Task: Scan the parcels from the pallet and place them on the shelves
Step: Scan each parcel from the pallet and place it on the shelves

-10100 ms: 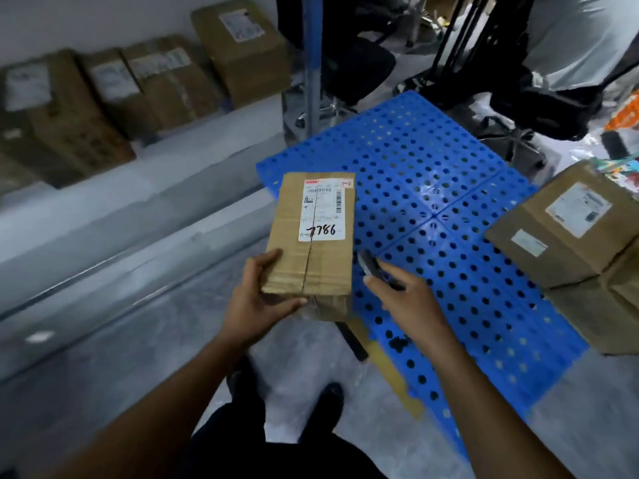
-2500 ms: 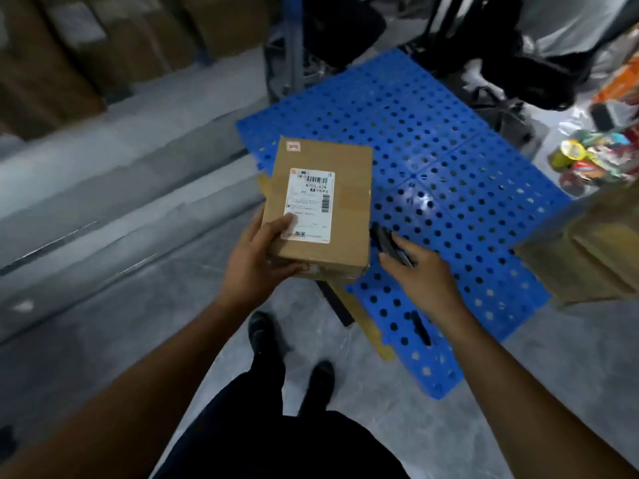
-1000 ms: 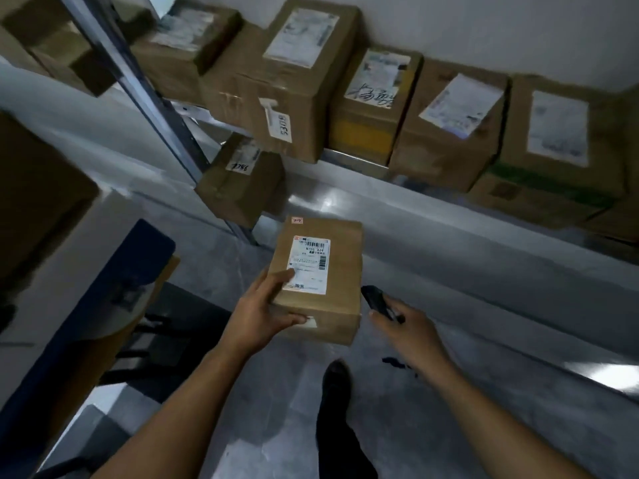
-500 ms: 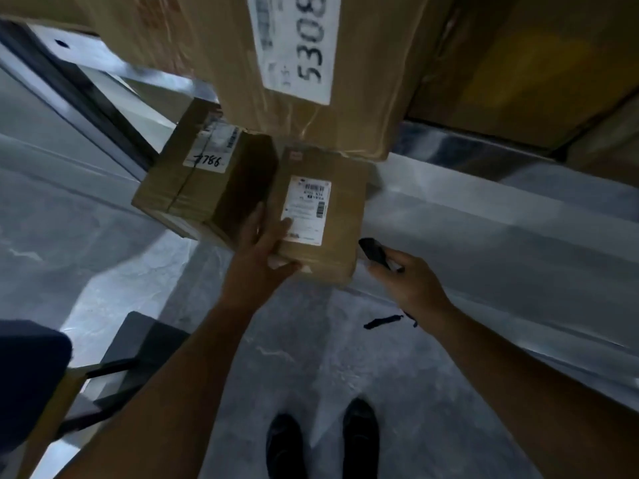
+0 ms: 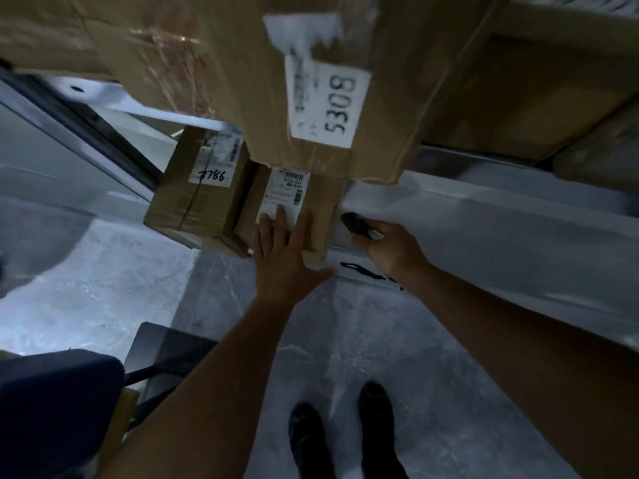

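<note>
Nearest, at 6 o'clock, two black shoes [image 5: 311, 440] stand on the grey floor [image 5: 449, 340]. Farther on, the left hand [image 5: 281, 257] lies flat with straight, slightly spread fingers on the small brown cardboard parcel [image 5: 320, 202] with a white label, which sits on the grey metal shelf [image 5: 484, 229]. At the parcel's 3 o'clock the right hand [image 5: 390, 248] curls round a black handheld scanner [image 5: 356, 224]. Just beside the parcel at 9 o'clock lies a brown cardboard box marked 7786 [image 5: 197, 198], and at 12 o'clock a large brown carton labelled 5308 [image 5: 242, 81] overhangs.

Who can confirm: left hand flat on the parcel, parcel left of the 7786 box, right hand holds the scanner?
Wrong side: head view shows the parcel right of the 7786 box. Left hand flat on it, right hand holds the scanner.
</note>
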Motion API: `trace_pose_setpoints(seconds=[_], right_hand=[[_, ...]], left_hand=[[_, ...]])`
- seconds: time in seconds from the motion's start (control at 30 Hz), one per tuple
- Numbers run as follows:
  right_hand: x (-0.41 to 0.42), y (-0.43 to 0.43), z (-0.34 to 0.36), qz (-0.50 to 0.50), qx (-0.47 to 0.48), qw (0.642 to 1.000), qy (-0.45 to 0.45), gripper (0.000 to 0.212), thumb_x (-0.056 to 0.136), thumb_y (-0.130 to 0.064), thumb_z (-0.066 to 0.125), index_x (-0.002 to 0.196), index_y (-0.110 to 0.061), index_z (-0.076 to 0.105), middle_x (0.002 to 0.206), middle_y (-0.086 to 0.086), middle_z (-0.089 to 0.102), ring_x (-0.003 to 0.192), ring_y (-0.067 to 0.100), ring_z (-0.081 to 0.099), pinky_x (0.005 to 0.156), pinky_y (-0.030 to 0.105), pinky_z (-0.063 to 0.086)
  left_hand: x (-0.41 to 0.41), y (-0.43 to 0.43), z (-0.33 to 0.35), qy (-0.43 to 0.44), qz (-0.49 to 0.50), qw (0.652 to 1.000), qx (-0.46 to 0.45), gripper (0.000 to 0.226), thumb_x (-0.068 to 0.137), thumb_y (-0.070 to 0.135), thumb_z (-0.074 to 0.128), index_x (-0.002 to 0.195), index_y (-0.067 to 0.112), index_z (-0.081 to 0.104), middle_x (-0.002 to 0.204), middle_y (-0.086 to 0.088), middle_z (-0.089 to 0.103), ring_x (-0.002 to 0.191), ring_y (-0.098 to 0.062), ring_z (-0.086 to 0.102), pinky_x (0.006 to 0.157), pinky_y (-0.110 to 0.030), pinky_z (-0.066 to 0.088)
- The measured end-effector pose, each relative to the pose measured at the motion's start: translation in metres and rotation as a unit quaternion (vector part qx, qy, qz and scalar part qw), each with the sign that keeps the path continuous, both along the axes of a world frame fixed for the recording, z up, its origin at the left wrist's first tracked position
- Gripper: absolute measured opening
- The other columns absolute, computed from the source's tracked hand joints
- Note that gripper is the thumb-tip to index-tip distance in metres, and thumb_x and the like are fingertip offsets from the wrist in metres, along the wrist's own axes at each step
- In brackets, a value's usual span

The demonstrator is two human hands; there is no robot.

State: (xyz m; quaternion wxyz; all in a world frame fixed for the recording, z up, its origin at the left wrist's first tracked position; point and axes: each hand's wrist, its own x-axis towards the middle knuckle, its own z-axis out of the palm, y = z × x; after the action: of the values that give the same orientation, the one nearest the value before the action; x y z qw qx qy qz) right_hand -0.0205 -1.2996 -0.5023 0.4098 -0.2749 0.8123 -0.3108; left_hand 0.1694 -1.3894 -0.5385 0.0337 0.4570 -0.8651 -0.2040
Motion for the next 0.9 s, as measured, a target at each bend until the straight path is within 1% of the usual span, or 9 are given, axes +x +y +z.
trace_pose_setpoints(seconds=[0.1,0.23,0.3,0.43,0.53,0.6,0.67,0.8,0.9], right_hand=[[0.012,0.047,0.036,-0.007,-0.009,1.000,0.010,0.048,0.090,-0.044,0.068,0.136,-0.033,0.062,0.130,-0.006,0.065,0.118,0.018,0.060,0.101,0.035,0.049],[0.030,0.128,0.095,-0.073,-0.029,0.997,-0.007,0.049,0.091,-0.040,0.069,0.139,-0.036,0.058,0.122,-0.018,0.063,0.105,0.002,0.059,0.082,0.002,0.042],[0.040,0.173,0.124,-0.103,-0.032,0.994,-0.017,0.052,0.089,-0.047,0.070,0.139,-0.040,0.057,0.119,-0.023,0.062,0.104,-0.002,0.060,0.078,0.000,0.040],[0.047,0.269,0.182,-0.176,-0.035,0.983,-0.026,0.064,0.084,-0.058,0.069,0.143,-0.049,0.048,0.137,-0.014,0.055,0.111,0.000,0.058,0.091,0.017,0.049],[0.050,0.341,0.227,-0.235,-0.064,0.970,0.013,0.054,0.083,-0.059,0.069,0.133,-0.063,0.048,0.133,-0.038,0.052,0.119,-0.015,0.050,0.096,0.008,0.040],[0.048,0.391,0.254,-0.282,-0.070,0.955,0.051,0.044,0.084,-0.057,0.071,0.116,-0.077,0.048,0.119,-0.052,0.051,0.114,-0.023,0.048,0.089,-0.002,0.036],[0.045,0.443,0.271,-0.334,-0.076,0.938,0.058,0.042,0.084,-0.056,0.072,0.117,-0.072,0.053,0.116,-0.049,0.055,0.112,-0.020,0.052,0.089,0.000,0.039],[0.038,0.542,0.294,-0.401,-0.085,0.909,0.076,0.060,0.083,-0.056,0.073,0.139,-0.042,0.057,0.131,-0.027,0.060,0.120,-0.008,0.054,0.101,0.018,0.046],[0.034,0.620,0.312,-0.436,-0.099,0.890,0.087,0.066,0.082,-0.058,0.073,0.142,-0.040,0.054,0.138,-0.024,0.055,0.125,-0.005,0.051,0.097,0.014,0.044]], left_hand=[[0.001,0.019,0.030,0.029,0.009,0.999,0.027,0.124,0.068,0.078,0.073,0.164,0.031,0.010,0.172,-0.006,0.003,0.157,-0.035,-0.007,0.125,-0.052,-0.004],[0.000,0.067,0.086,0.027,-0.026,0.998,0.052,0.122,0.067,0.083,0.066,0.161,0.017,0.025,0.167,-0.011,0.025,0.153,-0.041,0.015,0.123,-0.056,0.008],[0.001,0.096,0.115,0.043,-0.052,0.994,0.083,0.122,0.066,0.092,0.057,0.160,0.021,0.026,0.166,-0.009,0.027,0.152,-0.040,0.018,0.124,-0.058,0.013],[-0.003,0.150,0.170,0.101,-0.123,0.976,0.145,0.114,0.067,0.090,0.059,0.160,0.034,0.025,0.168,-0.001,0.023,0.156,-0.032,0.011,0.124,-0.058,0.017],[-0.018,0.192,0.212,0.100,-0.197,0.962,0.163,0.111,0.068,0.086,0.064,0.159,0.041,0.022,0.169,0.012,0.015,0.157,-0.020,0.002,0.127,-0.051,0.010],[-0.035,0.223,0.236,0.119,-0.255,0.948,0.147,0.110,0.066,0.090,0.063,0.158,0.042,0.026,0.165,0.018,0.015,0.157,-0.018,-0.002,0.127,-0.049,0.006],[-0.056,0.259,0.261,0.132,-0.305,0.934,0.130,0.108,0.065,0.090,0.059,0.157,0.040,0.031,0.165,0.017,0.018,0.157,-0.018,-0.004,0.125,-0.048,0.003],[-0.100,0.342,0.301,0.125,-0.406,0.898,0.113,0.113,0.062,0.089,0.059,0.156,0.029,0.038,0.167,0.002,0.026,0.157,-0.030,0.005,0.126,-0.051,0.008],[-0.131,0.424,0.325,0.096,-0.479,0.865,0.116,0.123,0.057,0.100,0.048,0.158,0.031,0.032,0.168,0.000,0.024,0.157,-0.032,0.005,0.125,-0.057,0.010]])
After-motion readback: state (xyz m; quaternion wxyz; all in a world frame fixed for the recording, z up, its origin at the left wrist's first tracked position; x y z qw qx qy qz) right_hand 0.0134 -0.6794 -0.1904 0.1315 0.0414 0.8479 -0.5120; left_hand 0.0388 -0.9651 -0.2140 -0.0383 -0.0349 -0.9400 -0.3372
